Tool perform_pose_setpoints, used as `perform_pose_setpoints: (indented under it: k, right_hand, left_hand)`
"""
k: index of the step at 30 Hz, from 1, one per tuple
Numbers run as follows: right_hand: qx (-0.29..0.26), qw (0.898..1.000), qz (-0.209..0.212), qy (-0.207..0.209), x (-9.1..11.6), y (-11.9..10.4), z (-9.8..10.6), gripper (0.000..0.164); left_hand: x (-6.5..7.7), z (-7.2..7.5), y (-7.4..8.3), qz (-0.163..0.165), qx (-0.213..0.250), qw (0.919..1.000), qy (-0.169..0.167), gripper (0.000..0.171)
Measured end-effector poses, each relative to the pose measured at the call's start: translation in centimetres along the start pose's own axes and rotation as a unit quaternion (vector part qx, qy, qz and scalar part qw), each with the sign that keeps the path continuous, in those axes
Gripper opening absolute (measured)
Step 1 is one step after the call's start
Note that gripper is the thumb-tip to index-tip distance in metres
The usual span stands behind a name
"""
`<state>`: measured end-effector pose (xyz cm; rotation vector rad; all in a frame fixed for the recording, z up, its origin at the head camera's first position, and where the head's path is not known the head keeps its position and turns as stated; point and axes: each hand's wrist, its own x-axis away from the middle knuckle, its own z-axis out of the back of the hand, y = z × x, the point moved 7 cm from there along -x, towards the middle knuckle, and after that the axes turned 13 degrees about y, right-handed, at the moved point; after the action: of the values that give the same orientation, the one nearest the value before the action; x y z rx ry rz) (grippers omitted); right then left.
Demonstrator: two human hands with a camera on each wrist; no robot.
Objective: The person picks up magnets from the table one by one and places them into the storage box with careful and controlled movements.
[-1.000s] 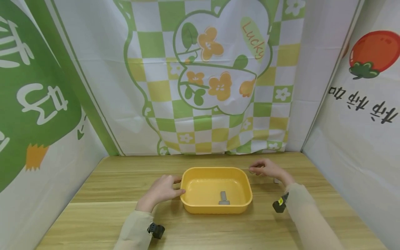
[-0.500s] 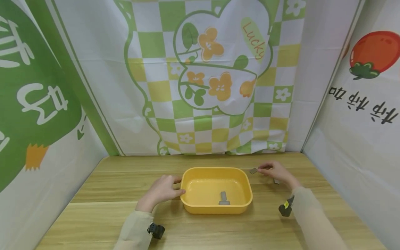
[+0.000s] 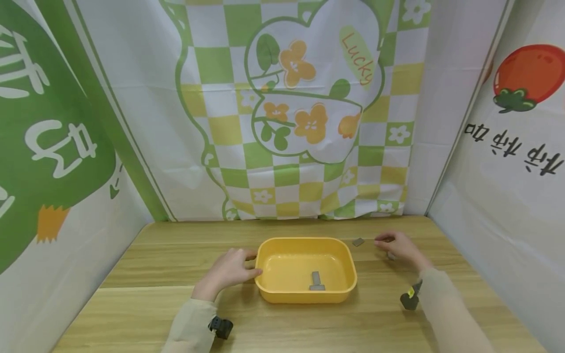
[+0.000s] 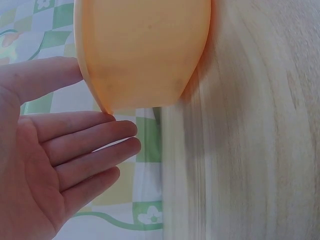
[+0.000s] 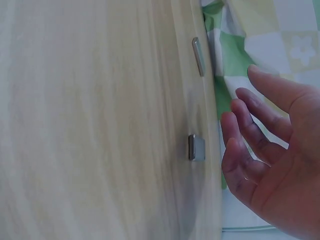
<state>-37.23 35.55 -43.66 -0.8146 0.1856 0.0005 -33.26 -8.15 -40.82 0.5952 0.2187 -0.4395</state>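
Note:
My left hand [image 3: 231, 268] is at the left end of a yellow plastic tub [image 3: 304, 297], its thumb and index fingertips touching the rim. In the left wrist view, the fingers [image 4: 95, 135] are fairly straight. Two small grey rectangular pieces lie inside the tub near its front wall: one upper piece [image 3: 316, 278] and one lower piece [image 3: 317, 288]. My right hand [image 3: 399, 247] hovers right of the tub, loosely curled around nothing. Beneath it sits a grey metallic block [image 5: 196, 148], partly hidden in the head view. Another flat grey piece [image 3: 358, 241] lies between tub and hand.
The wooden table [image 3: 282, 328] meets a checkered curtain [image 3: 309, 196] at the back. Printed cloth walls stand at the left [image 3: 79, 196] and right [image 3: 499, 211]. Dark wrist cameras are strapped to the left sleeve [image 3: 192, 326] and right sleeve [image 3: 446, 304].
My right hand has moved right, away from the flat grey piece beside the tub, which now lies uncovered, and over the block farther right. My left hand and the tub have stayed put.

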Motion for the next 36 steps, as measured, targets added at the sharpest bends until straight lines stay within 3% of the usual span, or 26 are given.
perform_pose_setpoints:
  k: [7,16,23,36]
  right_hand:
    - [0.002,1.0,0.009,0.011,0.2,0.9,0.4,0.042]
    - [0.004,1.0,-0.008,0.029,0.5,2.6,1.3,0.042]
    - [0.0,1.0,-0.015,0.012,0.7,3.4,1.6,0.046]
    - [0.049,0.998,-0.039,0.001,1.3,4.0,1.9,0.054]
  left_hand:
    - [0.0,0.0,0.0,0.003,0.006,1.0,0.0,0.048]
    - [0.0,-0.2,-0.1,0.002,0.009,1.0,0.0,0.049]
    - [0.0,-0.1,-0.1,0.006,0.0,1.0,0.002,0.048]
    - [0.0,-0.2,-0.1,0.003,0.006,1.0,0.005,0.046]
